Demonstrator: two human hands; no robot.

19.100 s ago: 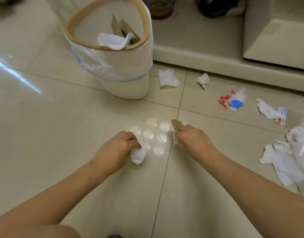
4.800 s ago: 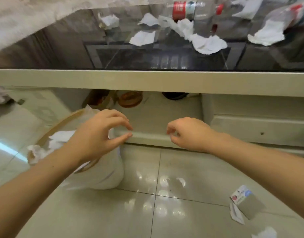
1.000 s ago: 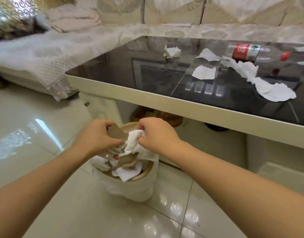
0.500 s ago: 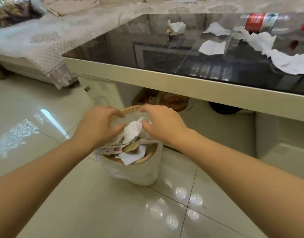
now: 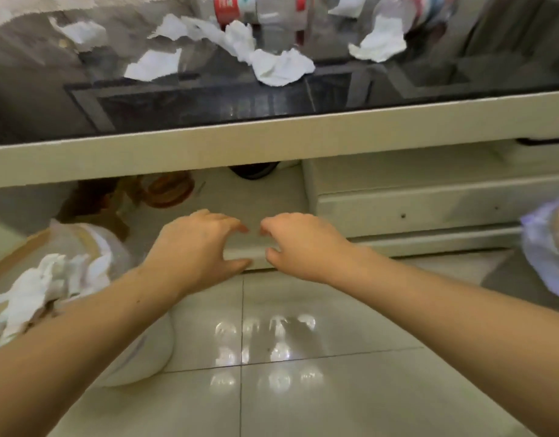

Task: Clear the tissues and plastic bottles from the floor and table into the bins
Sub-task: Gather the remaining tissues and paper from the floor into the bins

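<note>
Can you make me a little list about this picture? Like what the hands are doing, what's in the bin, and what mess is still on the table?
left hand: empty, fingers loosely curled, over the floor
right hand: empty, fingers loosely curled, close to the left hand
bin: white, bag-lined, on the floor under the left arm
in the bin: white tissues piled up to the rim
table: dark glass top, cream edge
on the table: crumpled tissue, several more tissues, red-label plastic bottle lying down
floor: shiny tiles
</note>
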